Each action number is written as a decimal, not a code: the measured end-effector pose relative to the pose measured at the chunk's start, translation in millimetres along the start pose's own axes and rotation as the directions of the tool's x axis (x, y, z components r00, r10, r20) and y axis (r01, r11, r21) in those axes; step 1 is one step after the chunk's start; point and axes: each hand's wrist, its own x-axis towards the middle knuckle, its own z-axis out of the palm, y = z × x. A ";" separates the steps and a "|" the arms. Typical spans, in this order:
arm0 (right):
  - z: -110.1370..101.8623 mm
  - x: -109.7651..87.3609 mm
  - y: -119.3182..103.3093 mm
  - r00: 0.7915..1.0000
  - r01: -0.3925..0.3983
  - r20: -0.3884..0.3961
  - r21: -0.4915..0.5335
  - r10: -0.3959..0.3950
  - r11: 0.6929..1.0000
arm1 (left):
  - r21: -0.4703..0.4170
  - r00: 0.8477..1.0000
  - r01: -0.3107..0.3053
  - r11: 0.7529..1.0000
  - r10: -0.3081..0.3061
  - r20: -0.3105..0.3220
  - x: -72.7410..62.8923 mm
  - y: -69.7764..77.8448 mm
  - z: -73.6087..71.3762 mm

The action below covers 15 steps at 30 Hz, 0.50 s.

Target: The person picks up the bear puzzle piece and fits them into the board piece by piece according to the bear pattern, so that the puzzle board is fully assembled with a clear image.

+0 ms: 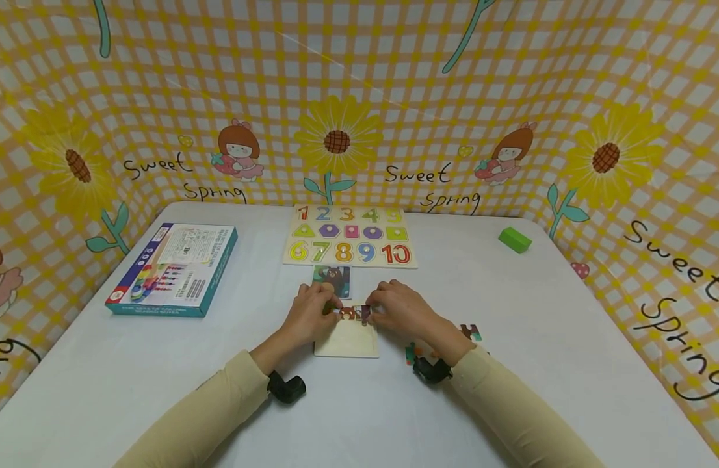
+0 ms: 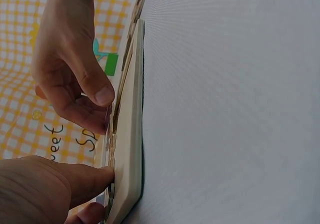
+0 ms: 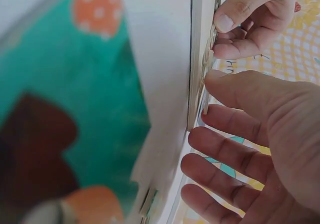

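A pale wooden puzzle tray [image 1: 346, 343] lies in front of the person, with a short row of brown and white jigsaw pieces [image 1: 348, 313] along its far edge. At the row's left end, the left hand [image 1: 309, 314] pinches a piece between thumb and forefinger, its fingers mostly covering that piece. From the other side, the right hand [image 1: 402, 311] holds a dark jigsaw piece [image 1: 366, 314] by thumb and forefinger; its other fingers spread loosely in the right wrist view. Just beyond the tray is a bear picture card [image 1: 340, 286], partly behind the left hand.
Loose jigsaw pieces [image 1: 469, 332] lie beside and under the right forearm; some loom blurred in the right wrist view. A number puzzle board [image 1: 350, 237] lies farther back. A flat toy box [image 1: 172, 270] sits at left, a green block [image 1: 515, 240] at back right.
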 end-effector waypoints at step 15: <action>1.7 1.3 -1.0 1.000 0.017 -0.025 -0.032 -0.017 0.999 | 0.008 1.000 0.006 1.000 -0.006 0.006 0.4 0.9 0.0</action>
